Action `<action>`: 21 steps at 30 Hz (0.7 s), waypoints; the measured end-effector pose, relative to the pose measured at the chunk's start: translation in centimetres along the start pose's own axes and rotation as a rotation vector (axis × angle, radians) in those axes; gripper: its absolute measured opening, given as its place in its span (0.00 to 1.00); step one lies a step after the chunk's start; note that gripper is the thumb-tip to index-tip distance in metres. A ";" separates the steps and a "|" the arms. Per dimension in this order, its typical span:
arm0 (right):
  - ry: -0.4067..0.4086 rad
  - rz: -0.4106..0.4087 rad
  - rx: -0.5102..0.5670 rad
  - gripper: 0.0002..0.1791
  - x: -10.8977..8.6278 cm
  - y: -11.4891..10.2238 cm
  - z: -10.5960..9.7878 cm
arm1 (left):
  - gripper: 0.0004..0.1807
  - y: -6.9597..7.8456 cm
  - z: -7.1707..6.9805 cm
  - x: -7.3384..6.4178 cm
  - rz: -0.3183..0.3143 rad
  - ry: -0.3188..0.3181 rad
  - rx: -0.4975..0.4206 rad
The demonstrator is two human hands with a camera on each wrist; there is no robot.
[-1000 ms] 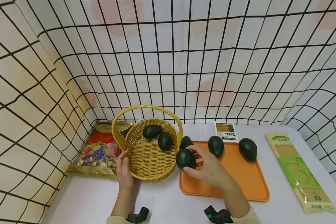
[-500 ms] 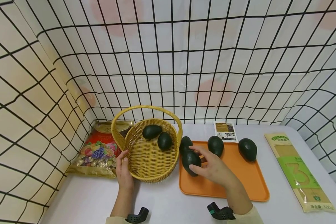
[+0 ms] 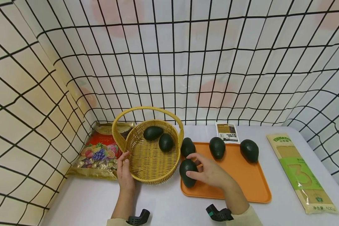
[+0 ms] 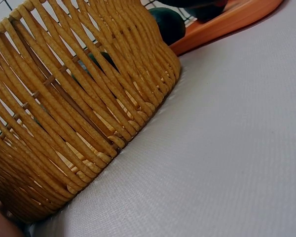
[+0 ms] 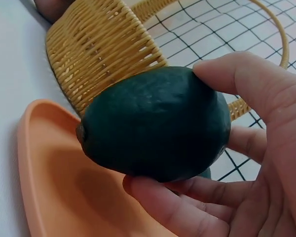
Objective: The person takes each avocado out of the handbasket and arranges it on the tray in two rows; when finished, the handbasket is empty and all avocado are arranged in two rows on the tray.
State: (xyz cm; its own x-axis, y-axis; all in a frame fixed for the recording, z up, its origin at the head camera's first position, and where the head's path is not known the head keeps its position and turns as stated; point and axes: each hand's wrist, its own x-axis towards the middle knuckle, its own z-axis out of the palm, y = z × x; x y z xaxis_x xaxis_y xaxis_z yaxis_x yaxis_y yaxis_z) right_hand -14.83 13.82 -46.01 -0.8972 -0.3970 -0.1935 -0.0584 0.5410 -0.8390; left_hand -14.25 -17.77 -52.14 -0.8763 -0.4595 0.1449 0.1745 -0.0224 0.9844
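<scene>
While in right hand [image 3: 212, 173], avocado [image 3: 187, 177] near basket [image 3: 147, 164], second avocado [image 3: 188, 147] beyond.

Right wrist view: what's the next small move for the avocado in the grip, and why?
Probably lower the held avocado onto the orange tray and release: the right hand holds it above bare tray, its shadow apparently below, and three others line the far side.

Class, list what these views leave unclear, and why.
- Head view: small print on the packet, too tiny to read.
- Head view: right part of the fruit-print bag, behind the basket.
- Left wrist view: most of the left hand, cut off by the lower left corner.
- Right wrist view: much of the orange tray, behind the held avocado and cut off below.
</scene>
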 end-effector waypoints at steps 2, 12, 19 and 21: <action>-0.012 0.001 0.011 0.30 0.1 0.1 0.1 | 0.22 0.0 0.0 0.0 -0.001 0.001 -0.006; -0.079 -0.003 0.042 0.28 0.4 0.4 0.5 | 0.22 0.0 0.0 0.0 0.006 0.007 0.005; -0.032 0.051 -0.052 0.26 0.6 0.7 0.8 | 0.22 0.1 0.0 0.0 -0.015 0.001 -0.023; -0.015 0.063 -0.080 0.25 0.6 0.7 0.8 | 0.22 0.1 0.0 0.0 -0.021 0.001 -0.028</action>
State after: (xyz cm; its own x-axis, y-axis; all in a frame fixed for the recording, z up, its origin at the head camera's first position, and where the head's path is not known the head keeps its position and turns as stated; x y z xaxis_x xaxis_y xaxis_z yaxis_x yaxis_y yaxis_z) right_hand -15.05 13.38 -47.08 -0.8935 -0.3712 -0.2528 -0.0372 0.6222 -0.7820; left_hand -14.25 -17.73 -52.01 -0.8794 -0.4596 0.1240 0.1685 -0.0569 0.9841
